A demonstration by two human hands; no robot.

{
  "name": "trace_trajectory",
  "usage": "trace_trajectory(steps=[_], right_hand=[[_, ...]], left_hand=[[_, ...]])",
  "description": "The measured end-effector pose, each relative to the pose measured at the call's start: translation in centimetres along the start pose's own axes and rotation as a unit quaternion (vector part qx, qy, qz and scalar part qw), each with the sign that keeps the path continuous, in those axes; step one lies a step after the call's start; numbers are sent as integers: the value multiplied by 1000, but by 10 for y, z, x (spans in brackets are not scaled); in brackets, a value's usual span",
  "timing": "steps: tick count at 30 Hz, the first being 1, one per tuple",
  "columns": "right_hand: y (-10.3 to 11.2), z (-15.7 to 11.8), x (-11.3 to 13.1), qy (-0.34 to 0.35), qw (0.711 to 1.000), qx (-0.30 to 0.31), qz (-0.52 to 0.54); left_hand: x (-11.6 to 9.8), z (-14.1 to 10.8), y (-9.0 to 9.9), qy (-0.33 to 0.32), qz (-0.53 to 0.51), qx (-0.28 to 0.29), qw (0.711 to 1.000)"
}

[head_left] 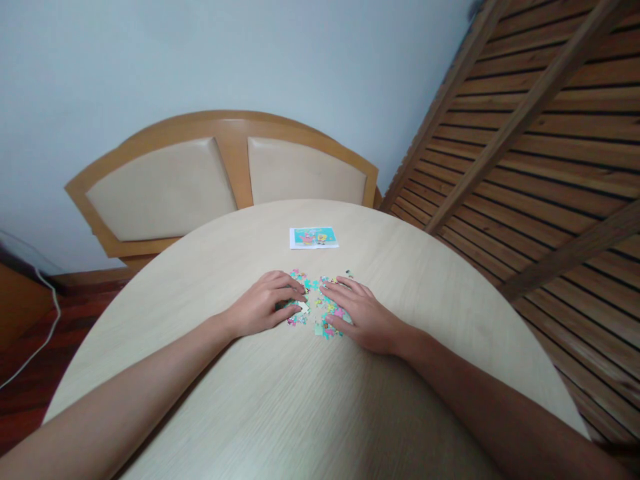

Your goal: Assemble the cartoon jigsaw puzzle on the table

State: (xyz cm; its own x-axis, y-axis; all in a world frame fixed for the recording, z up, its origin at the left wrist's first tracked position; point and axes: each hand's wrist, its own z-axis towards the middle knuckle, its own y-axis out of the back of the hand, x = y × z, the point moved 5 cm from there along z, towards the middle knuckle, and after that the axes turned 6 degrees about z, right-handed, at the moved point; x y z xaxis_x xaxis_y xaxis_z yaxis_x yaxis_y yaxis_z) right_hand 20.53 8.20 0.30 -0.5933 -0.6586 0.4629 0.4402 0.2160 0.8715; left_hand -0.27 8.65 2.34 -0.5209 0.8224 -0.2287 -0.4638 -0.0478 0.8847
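Note:
Many small, colourful jigsaw puzzle pieces (330, 327) lie in a loose heap on the round table (280, 413), in teal, pink, yellow and white. My left hand (267, 303) rests at the heap's left side, fingers apart and touching pieces. On the other side, my right hand (363, 313) lies over pieces with its fingers spread. Both palms face down and hide part of the heap. Beyond the hands lies a picture card (315, 238) with two cartoon figures, one pink and one yellow, on a teal ground.
A padded wooden bench back (235, 160) stands against the pale wall behind the table. At the right rises a slatted wooden panel (540, 153). A white cable (53, 320) hangs down to the dark red floor at the left.

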Motion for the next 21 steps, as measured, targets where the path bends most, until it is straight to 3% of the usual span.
trace_trajectory(steps=[4, 8, 13, 21], right_hand=[[4, -1, 4, 19, 1000, -20, -8], [7, -2, 17, 100, 994, -41, 0], [5, -4, 31, 188, 982, -24, 2], [5, -7, 32, 214, 977, -18, -4]], left_hand=[[1, 1, 2, 13, 10, -9, 1000], [3, 2, 1, 14, 17, -2, 1000], [3, 1, 2, 8, 26, -5, 1000], [-4, 1, 4, -5, 50, 0, 999]])
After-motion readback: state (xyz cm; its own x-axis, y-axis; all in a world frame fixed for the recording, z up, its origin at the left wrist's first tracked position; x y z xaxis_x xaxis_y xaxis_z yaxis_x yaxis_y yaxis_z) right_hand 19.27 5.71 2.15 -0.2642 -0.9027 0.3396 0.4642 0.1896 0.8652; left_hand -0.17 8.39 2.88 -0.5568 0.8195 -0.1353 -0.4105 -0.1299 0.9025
